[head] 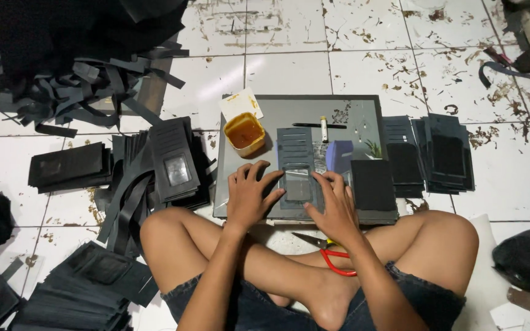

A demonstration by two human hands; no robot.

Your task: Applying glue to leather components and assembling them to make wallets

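I sit cross-legged on a tiled floor with a grey board [351, 110] in front of my knees. A dark wallet panel with card slots and a clear window [296, 160] lies on the board. My left hand [249, 195] presses flat on the panel's left side and my right hand [335, 205] presses on its right side, fingers spread over the clear window. A small tub of amber glue [244, 133] stands on the board's left edge.
Stacks of black cut pieces lie on the right [440, 153], on the left [69, 165] and by my left knee [87, 288]. Red-handled scissors [329, 251] rest between my legs. A heap of black strips [75, 86] fills the far left. A pen [320, 125] lies on the board.
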